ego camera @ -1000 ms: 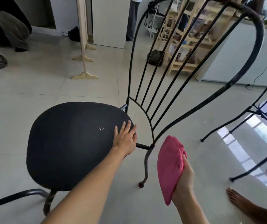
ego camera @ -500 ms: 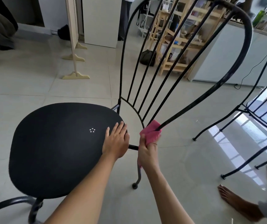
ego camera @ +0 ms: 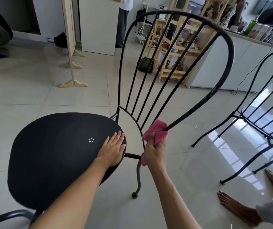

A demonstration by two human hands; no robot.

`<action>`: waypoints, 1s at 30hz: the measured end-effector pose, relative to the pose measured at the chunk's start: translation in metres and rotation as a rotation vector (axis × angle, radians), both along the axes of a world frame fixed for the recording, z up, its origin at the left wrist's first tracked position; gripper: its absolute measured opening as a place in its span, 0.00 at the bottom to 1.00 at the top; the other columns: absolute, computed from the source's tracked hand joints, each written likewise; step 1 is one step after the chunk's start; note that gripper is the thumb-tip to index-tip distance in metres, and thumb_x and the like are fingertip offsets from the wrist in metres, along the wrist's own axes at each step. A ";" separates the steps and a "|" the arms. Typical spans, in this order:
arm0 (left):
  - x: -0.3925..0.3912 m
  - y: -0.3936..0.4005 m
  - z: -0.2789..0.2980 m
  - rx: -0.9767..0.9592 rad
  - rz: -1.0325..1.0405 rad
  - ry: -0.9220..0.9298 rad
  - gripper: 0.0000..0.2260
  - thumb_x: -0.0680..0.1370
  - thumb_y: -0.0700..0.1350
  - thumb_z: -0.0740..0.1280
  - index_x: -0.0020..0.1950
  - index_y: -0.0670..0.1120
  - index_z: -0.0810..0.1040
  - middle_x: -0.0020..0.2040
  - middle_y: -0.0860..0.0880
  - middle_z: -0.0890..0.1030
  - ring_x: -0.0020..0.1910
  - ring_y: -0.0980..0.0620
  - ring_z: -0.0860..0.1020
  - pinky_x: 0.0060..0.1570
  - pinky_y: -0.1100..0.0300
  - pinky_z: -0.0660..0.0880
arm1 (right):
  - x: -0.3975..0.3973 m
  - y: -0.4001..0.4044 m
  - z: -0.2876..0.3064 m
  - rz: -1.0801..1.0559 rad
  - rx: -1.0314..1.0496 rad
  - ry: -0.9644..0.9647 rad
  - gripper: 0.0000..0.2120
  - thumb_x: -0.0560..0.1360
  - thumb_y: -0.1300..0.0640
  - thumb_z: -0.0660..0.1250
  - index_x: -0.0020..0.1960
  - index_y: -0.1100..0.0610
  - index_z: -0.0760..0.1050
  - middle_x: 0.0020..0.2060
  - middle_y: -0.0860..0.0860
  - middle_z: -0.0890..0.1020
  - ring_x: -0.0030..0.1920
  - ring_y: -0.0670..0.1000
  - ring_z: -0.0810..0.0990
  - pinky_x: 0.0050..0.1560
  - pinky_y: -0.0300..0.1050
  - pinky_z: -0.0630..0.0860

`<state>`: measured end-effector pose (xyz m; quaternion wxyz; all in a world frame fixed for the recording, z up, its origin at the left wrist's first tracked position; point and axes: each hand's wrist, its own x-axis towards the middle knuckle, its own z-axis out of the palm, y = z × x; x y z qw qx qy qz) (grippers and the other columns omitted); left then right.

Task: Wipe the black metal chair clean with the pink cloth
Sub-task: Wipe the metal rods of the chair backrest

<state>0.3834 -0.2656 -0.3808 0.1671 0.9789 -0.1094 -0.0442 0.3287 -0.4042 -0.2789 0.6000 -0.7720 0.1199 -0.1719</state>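
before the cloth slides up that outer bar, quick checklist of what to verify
1. pink cloth wrapped around the backrest frame: ok
2. right hand gripping the cloth: ok
3. left hand flat on the seat, steadying the chair: ok
4. bar above the cloth free of obstructions: ok
5. second chair apart from this one: ok
6. all chair feet on the floor: cannot tell, only one rear foot shows

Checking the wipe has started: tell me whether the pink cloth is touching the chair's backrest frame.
Touching. The head view shows the pink cloth bunched around the lower end of the backrest frame, the bar running straight into its folds, with the right hand clenched on the cloth.
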 end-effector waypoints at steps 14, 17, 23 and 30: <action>-0.008 0.007 -0.007 -0.014 0.049 -0.090 0.36 0.71 0.58 0.28 0.77 0.49 0.43 0.78 0.54 0.43 0.77 0.57 0.42 0.74 0.57 0.40 | 0.005 -0.030 0.102 -0.132 -0.002 -0.254 0.22 0.81 0.46 0.54 0.51 0.66 0.72 0.27 0.49 0.80 0.32 0.57 0.83 0.38 0.60 0.81; -0.008 0.007 -0.008 -0.029 0.061 -0.101 0.38 0.69 0.58 0.26 0.77 0.50 0.43 0.78 0.54 0.43 0.77 0.58 0.42 0.74 0.58 0.39 | 0.001 -0.030 0.114 -0.110 0.027 -0.298 0.22 0.80 0.45 0.54 0.60 0.63 0.68 0.27 0.49 0.78 0.30 0.57 0.81 0.35 0.60 0.80; -0.008 0.006 -0.008 -0.024 0.065 -0.113 0.37 0.68 0.59 0.26 0.77 0.50 0.42 0.78 0.55 0.42 0.76 0.58 0.42 0.74 0.58 0.39 | 0.005 -0.047 0.170 -0.040 0.112 -0.404 0.28 0.78 0.38 0.46 0.59 0.61 0.67 0.37 0.59 0.78 0.29 0.52 0.76 0.25 0.46 0.75; -0.007 0.007 -0.007 -0.048 0.074 -0.116 0.38 0.68 0.59 0.27 0.77 0.49 0.43 0.78 0.55 0.43 0.76 0.59 0.42 0.73 0.59 0.38 | 0.029 -0.047 0.192 -0.286 -0.084 -0.340 0.10 0.76 0.41 0.48 0.44 0.34 0.68 0.40 0.50 0.82 0.38 0.59 0.83 0.49 0.66 0.78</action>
